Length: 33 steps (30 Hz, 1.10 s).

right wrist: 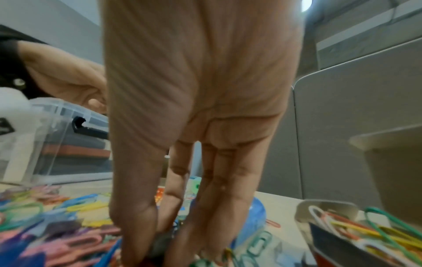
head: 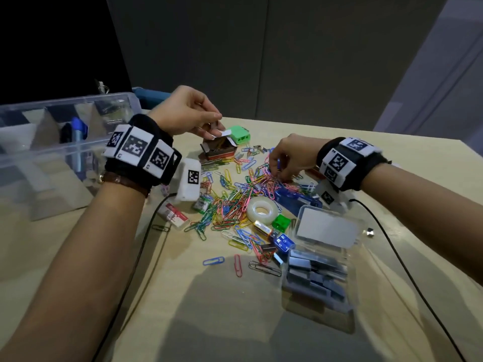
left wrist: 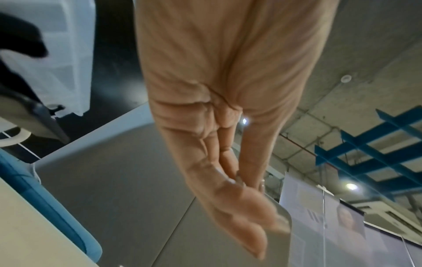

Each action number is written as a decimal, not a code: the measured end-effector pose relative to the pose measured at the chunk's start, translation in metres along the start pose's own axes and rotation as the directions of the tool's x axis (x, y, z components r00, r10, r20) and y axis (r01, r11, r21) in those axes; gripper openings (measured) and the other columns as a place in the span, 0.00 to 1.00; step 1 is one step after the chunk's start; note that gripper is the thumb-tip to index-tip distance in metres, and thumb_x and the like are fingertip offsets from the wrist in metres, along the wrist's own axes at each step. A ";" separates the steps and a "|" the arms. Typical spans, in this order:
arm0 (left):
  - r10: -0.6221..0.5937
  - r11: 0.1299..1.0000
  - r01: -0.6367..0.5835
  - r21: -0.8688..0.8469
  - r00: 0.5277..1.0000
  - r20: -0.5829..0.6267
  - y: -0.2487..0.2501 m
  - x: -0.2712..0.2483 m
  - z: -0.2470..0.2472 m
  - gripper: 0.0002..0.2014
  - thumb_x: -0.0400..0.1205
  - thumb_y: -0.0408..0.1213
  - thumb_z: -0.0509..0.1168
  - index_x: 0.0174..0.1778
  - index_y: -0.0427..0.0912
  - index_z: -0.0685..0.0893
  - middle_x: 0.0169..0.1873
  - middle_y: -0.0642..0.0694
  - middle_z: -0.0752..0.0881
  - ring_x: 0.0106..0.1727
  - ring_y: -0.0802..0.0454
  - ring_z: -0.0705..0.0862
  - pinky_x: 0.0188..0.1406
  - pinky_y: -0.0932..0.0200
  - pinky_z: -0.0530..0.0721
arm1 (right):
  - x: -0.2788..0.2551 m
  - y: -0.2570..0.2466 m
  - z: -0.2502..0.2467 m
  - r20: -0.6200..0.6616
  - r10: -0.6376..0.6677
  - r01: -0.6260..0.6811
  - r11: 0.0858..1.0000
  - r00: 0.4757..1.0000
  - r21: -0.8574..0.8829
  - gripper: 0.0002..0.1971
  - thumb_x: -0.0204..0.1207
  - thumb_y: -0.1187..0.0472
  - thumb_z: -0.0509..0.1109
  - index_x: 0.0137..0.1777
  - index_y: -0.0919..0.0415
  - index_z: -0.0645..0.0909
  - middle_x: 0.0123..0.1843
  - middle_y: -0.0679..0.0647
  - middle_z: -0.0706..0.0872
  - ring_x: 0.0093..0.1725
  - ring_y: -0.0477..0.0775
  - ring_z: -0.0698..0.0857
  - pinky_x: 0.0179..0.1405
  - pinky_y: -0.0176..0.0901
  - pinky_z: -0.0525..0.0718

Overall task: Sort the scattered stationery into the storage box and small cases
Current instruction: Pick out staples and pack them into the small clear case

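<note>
Clear storage box [head: 65, 131] stood at the table's [head: 339, 158] left edge. Mid-table, coloured paper clips [head: 235, 194] lay scattered; right hand [head: 290, 155] pinched into them, left hand [head: 188, 113] pinched the cardboard clip box's [head: 218, 150] flap. Near edge lay bare.

The near part of the desk [head: 235, 322] is lying bare, giving a hand broad room to pass between the two forearms. Farther in, a spread of coloured paper clips [head: 235, 199] is covering the middle, with a tape roll [head: 262, 210] and a green sharpener [head: 281, 222] sitting in it. An open clear case of staples [head: 317, 273] is blocking the right near side, its lid [head: 328, 227] standing tilted behind it. The clear storage box [head: 52, 142] is walling off the left edge. A small open cardboard box [head: 219, 150] is standing at the far side of the clips, under the left hand [head: 188, 113]. Two black cables [head: 146, 246] are trailing across the desk by each wrist.
</note>
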<state>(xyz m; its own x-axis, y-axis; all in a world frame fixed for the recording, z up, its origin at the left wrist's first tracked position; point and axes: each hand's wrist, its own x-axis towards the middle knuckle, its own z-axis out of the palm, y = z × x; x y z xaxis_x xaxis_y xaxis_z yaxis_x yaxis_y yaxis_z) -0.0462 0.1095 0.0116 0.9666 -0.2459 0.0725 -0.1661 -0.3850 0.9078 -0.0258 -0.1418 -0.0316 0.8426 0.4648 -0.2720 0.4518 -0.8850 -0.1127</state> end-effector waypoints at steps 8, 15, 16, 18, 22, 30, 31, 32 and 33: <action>0.061 0.998 -0.060 0.014 0.996 -0.069 0.003 -0.012 -0.013 0.01 0.82 0.28 0.66 0.45 0.34 0.82 0.44 0.34 0.89 0.40 0.50 0.92 0.40 0.57 0.91 | 0.004 0.003 -0.020 -0.012 -0.006 0.007 0.992 1.000 0.129 0.04 0.70 0.66 0.76 0.43 0.57 0.88 0.33 0.49 0.89 0.28 0.38 0.84 0.29 0.31 0.81; 0.107 0.993 -0.099 0.068 0.986 -0.130 0.009 -0.023 -0.032 0.06 0.81 0.29 0.67 0.50 0.29 0.81 0.47 0.32 0.87 0.42 0.49 0.91 0.37 0.61 0.90 | 0.016 -0.012 -0.033 0.206 -0.071 0.018 0.969 0.976 0.246 0.09 0.75 0.59 0.76 0.55 0.53 0.89 0.41 0.53 0.92 0.37 0.40 0.89 0.40 0.39 0.88; 0.110 0.992 -0.101 0.068 0.985 -0.135 0.009 -0.025 -0.035 0.06 0.81 0.29 0.67 0.50 0.30 0.81 0.47 0.33 0.87 0.42 0.49 0.91 0.36 0.62 0.90 | 0.021 -0.015 -0.033 0.199 -0.074 0.026 0.971 0.977 0.237 0.10 0.76 0.57 0.75 0.56 0.53 0.89 0.41 0.52 0.92 0.37 0.41 0.90 0.41 0.41 0.89; 0.122 0.992 -0.114 0.062 0.982 -0.143 0.009 -0.028 -0.041 0.05 0.81 0.29 0.67 0.49 0.31 0.81 0.47 0.34 0.87 0.43 0.50 0.91 0.36 0.63 0.89 | 0.035 -0.018 -0.034 0.042 -0.088 0.084 0.992 0.995 0.092 0.10 0.77 0.55 0.75 0.57 0.52 0.90 0.45 0.51 0.92 0.38 0.43 0.90 0.46 0.44 0.89; 0.122 0.992 -0.114 0.052 0.979 -0.162 0.008 -0.029 -0.045 0.09 0.81 0.28 0.67 0.53 0.26 0.81 0.46 0.33 0.87 0.44 0.48 0.91 0.38 0.64 0.89 | 0.066 -0.023 -0.029 -0.053 -0.113 0.098 0.967 0.992 -0.235 0.15 0.79 0.61 0.72 0.64 0.50 0.86 0.60 0.56 0.88 0.58 0.57 0.86 0.60 0.50 0.82; 0.125 0.987 -0.109 0.118 0.982 -0.143 0.007 -0.025 -0.040 0.04 0.78 0.36 0.73 0.44 0.41 0.85 0.42 0.43 0.88 0.45 0.53 0.89 0.35 0.64 0.88 | 0.084 -0.040 -0.013 -0.109 -0.163 0.139 0.970 0.981 -0.200 0.06 0.71 0.60 0.79 0.47 0.55 0.89 0.42 0.48 0.88 0.48 0.54 0.87 0.49 0.46 0.84; 0.126 0.987 -0.109 0.115 0.981 -0.148 0.007 -0.024 -0.038 0.04 0.78 0.37 0.73 0.44 0.41 0.86 0.40 0.44 0.87 0.43 0.54 0.89 0.35 0.65 0.87 | 0.083 -0.041 -0.012 -0.112 -0.165 0.138 0.966 0.980 -0.217 0.05 0.71 0.60 0.79 0.46 0.54 0.89 0.39 0.46 0.87 0.45 0.53 0.87 0.46 0.44 0.83; 0.124 0.988 -0.108 0.110 0.981 -0.151 0.008 -0.024 -0.036 0.04 0.78 0.36 0.73 0.45 0.41 0.86 0.40 0.43 0.88 0.42 0.54 0.89 0.34 0.66 0.86 | 0.080 -0.041 -0.012 -0.111 -0.162 0.133 0.963 0.980 -0.236 0.05 0.71 0.58 0.80 0.45 0.54 0.88 0.37 0.45 0.85 0.42 0.52 0.85 0.43 0.44 0.82; 0.120 0.989 -0.105 0.101 0.981 -0.154 0.008 -0.024 -0.034 0.04 0.78 0.36 0.72 0.45 0.40 0.86 0.40 0.42 0.88 0.41 0.55 0.89 0.34 0.66 0.86 | 0.078 -0.041 -0.011 -0.103 -0.158 0.128 0.960 0.982 -0.251 0.05 0.70 0.56 0.80 0.44 0.55 0.88 0.36 0.45 0.84 0.40 0.51 0.83 0.43 0.44 0.82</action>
<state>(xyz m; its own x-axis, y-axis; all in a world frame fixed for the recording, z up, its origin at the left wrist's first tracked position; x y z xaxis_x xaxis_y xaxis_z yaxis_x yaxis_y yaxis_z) -0.0641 0.1429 0.0316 0.9583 -0.1499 0.2434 -0.2852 -0.4455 0.8486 0.0247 -0.0690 -0.0375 0.7865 0.5988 -0.1511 0.6146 -0.7828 0.0971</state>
